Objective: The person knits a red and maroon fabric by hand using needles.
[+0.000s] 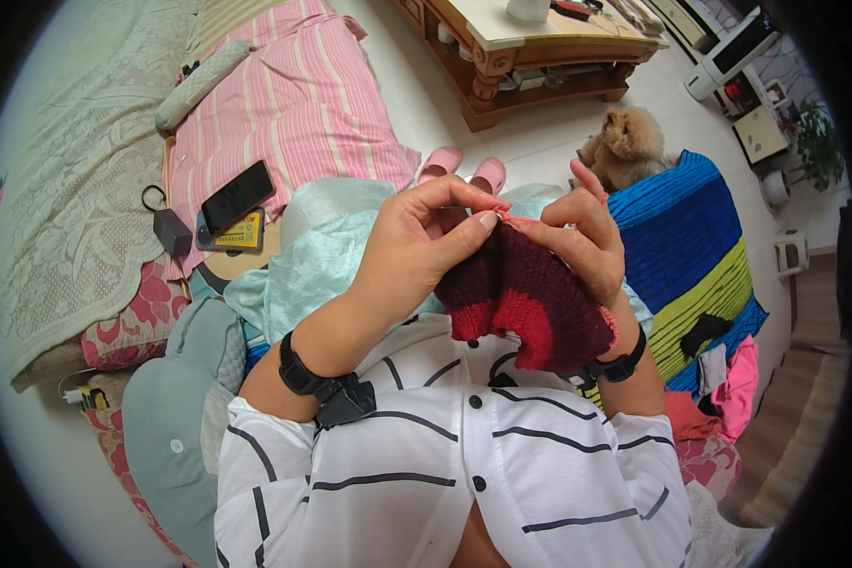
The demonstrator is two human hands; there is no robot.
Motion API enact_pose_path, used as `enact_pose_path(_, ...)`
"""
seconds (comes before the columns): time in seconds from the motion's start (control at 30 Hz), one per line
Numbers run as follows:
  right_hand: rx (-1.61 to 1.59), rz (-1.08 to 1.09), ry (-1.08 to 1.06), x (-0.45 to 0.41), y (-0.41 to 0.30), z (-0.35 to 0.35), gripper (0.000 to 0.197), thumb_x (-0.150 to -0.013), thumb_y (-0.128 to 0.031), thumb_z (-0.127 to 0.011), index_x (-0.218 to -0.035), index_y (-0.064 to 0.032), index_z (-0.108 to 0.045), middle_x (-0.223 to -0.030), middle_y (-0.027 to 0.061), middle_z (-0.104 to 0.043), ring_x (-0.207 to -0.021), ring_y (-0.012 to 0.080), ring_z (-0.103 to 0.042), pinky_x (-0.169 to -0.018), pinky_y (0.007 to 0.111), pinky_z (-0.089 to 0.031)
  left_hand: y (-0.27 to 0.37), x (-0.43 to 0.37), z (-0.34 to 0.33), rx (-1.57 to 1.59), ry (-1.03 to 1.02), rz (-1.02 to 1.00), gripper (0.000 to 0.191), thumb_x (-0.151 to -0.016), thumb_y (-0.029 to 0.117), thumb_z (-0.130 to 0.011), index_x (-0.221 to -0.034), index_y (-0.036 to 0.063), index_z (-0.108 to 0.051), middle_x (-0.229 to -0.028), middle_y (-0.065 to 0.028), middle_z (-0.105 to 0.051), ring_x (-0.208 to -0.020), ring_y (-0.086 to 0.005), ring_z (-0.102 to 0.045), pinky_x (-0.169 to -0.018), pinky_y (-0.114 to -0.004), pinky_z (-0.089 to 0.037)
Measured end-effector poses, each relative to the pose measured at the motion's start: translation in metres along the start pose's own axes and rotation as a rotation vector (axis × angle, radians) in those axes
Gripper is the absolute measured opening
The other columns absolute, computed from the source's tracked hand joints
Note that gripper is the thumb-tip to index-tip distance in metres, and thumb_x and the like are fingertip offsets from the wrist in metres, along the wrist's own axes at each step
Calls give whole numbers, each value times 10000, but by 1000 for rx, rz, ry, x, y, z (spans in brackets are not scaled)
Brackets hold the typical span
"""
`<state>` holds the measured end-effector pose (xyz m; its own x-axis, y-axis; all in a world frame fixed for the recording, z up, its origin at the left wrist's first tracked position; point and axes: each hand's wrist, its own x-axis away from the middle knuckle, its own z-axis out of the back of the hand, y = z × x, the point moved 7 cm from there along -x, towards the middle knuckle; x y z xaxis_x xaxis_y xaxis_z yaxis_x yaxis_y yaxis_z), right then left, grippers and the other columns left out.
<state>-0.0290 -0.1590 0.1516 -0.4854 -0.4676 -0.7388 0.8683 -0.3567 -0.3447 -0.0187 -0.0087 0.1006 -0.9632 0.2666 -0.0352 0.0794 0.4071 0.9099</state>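
Between my hands hangs a knitted piece (532, 298) in dark maroon and red, with a coral edge at its top. My left hand (426, 241) pinches that edge between thumb and forefinger, near a small shiny tip that may be a needle or hook. My right hand (586, 234) grips the right end of the same edge, and a strand of coral yarn (605, 199) runs by its raised little finger. Most of the tool is hidden by my fingers and the fabric. The knitting hangs down in front of my striped shirt (397, 454).
On the left, a smartphone (238, 197) rests on a yellow-labelled item (236, 233) beside a small black box (172, 233). A fluffy dog (628, 142) is on the floor near a wooden coffee table (497, 78). Pink slippers (490, 174) lie ahead; a striped blanket (681, 234) spreads at right.
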Motion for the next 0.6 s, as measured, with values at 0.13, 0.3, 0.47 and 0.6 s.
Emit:
enact_pose_path(0.13,44,-13,-2,-4,-2,4,205,-662,-94,-712,-864,-135,-719,-758,-21,-585,-687,133,-583,-991,499,-395,-2,0,-1,-36,2,-29,103,-907,23,-617,-1006,-2,-628,-1017,-59,-638,-938,-102,-598,-878,-241,-463)
enact_pose_path(0.3,166,10,32,-4,-4,2,202,-661,-101,-705,-860,-132,-719,-764,-29,-580,-676,121,-561,-1033,470,-365,-4,0,1,-21,50,-55,101,-905,19,-619,-1005,0,-615,-1006,-50,-640,-933,-90,-593,-868,-232,-468)
enact_pose_path(0.47,280,2,92,-6,-11,-1,175,-673,-83,-692,-843,-124,-704,-761,-27,-568,-666,125,-549,-1062,460,-335,-8,-2,0,66,91,-72,95,-908,19,-617,-999,-2,-602,-996,-52,-643,-910,-84,-598,-842,-227,-484)
enact_pose_path(0.6,355,4,120,-8,-14,-3,155,-676,-75,-688,-827,-109,-675,-754,-25,-552,-667,129,-548,-1072,462,-323,-4,-4,-6,113,92,-131,91,-912,15,-613,-998,-6,-594,-976,-48,-633,-910,-85,-598,-851,-230,-482)
